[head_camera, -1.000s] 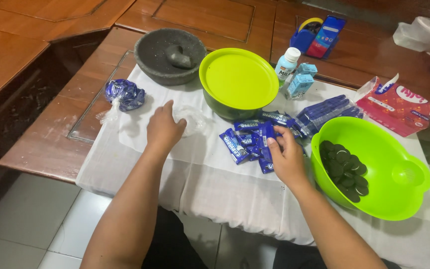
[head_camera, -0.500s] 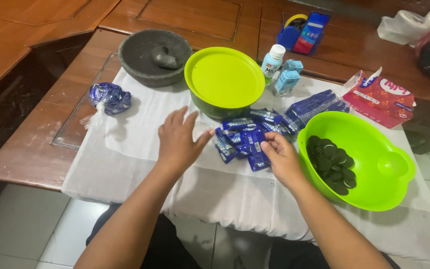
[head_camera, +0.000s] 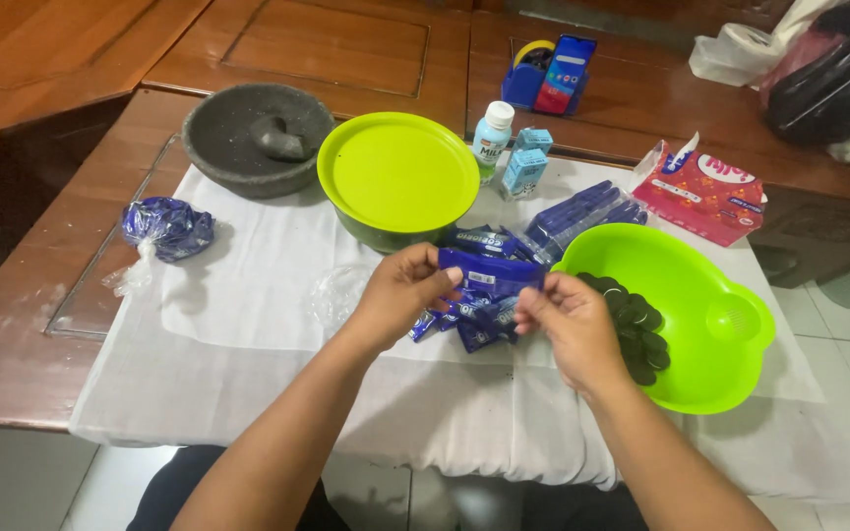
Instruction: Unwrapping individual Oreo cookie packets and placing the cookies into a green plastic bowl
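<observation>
Holding a blue snack packet (head_camera: 492, 272) between them, the left hand (head_camera: 400, 295) and right hand (head_camera: 568, 320) each pinch one end with fingers closed on the wrapper, just above a pile of blue packets (head_camera: 469, 320) on the white cloth (head_camera: 248, 324) covering the counter. A green bowl (head_camera: 710, 324) of dark round biscuits (head_camera: 638, 329) sits just right of the right hand; an upturned green bowl (head_camera: 397, 175) and a stone mortar (head_camera: 253, 138) stand behind
</observation>
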